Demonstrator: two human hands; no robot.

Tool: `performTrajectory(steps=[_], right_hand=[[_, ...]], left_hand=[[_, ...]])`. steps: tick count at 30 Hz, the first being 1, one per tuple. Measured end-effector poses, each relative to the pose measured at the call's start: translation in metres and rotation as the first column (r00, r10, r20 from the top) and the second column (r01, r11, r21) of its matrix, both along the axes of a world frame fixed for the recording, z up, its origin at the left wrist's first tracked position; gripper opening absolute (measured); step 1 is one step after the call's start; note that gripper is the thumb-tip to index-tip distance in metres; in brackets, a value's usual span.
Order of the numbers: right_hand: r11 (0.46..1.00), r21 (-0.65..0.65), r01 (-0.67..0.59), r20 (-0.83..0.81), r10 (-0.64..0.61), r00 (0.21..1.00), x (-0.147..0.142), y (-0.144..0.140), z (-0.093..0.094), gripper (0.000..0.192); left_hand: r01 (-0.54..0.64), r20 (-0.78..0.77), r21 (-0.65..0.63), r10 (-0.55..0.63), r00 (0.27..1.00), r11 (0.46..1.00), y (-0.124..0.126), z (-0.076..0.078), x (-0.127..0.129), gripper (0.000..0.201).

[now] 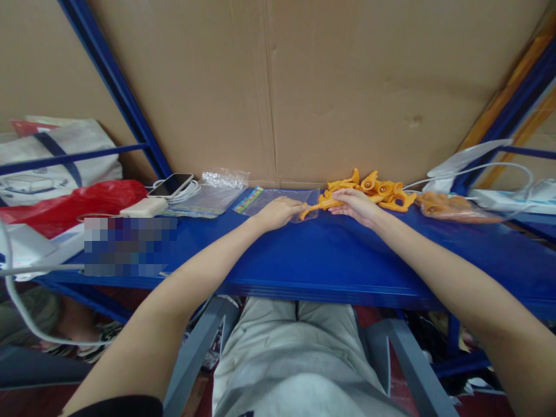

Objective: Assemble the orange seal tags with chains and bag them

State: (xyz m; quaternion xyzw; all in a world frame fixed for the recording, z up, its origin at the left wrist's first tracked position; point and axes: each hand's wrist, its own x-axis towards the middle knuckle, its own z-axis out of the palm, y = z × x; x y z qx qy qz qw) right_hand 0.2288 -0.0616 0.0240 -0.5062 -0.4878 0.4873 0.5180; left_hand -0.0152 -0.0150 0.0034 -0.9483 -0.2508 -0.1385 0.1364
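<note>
My left hand rests on a clear plastic bag with a coloured strip, holding its mouth on the blue shelf. My right hand grips an orange plastic piece and has its tip inside the bag's mouth. Just behind my right hand lies a pile of several orange plastic pieces against the cardboard wall.
A stack of clear bags, a phone with a white cable and a white power bank lie to the left. A red bag sits at far left. Filled bags of orange pieces and white cables lie at the right.
</note>
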Motion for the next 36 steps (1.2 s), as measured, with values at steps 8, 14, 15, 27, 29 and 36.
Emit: performTrajectory(steps=[8,14,15,27,29,36], right_hand=[[0.999,-0.041,-0.001,-0.039,-0.001,0.999,-0.008,-0.004,0.002,0.020],[0.998,-0.062,-0.029,-0.093,0.024,0.995,-0.017,-0.009,0.005,0.021],[0.997,-0.063,-0.036,-0.104,0.029,0.994,-0.019,-0.009,0.004,0.021],[0.970,-0.060,-0.234,-0.211,0.217,0.953,-0.045,0.012,-0.008,0.025],[0.966,-0.074,-0.248,-0.216,0.228,0.950,-0.051,0.018,-0.009,0.024],[0.931,-0.103,-0.351,-0.185,0.329,0.926,-0.060,0.035,-0.003,0.024]], left_hand=[[0.019,-0.054,0.169,-0.010,0.998,0.985,0.003,-0.007,0.006,0.032],[0.054,-0.022,0.274,-0.050,0.999,0.960,0.003,-0.008,0.006,0.026],[0.060,-0.004,0.294,-0.061,0.998,0.954,0.003,-0.009,0.006,0.027],[0.093,0.122,0.386,-0.151,0.981,0.918,0.002,-0.012,0.008,0.028],[0.098,0.124,0.391,-0.158,0.980,0.915,0.002,-0.012,0.007,0.028],[0.037,0.191,0.409,-0.125,0.974,0.912,0.007,-0.011,0.000,0.030]])
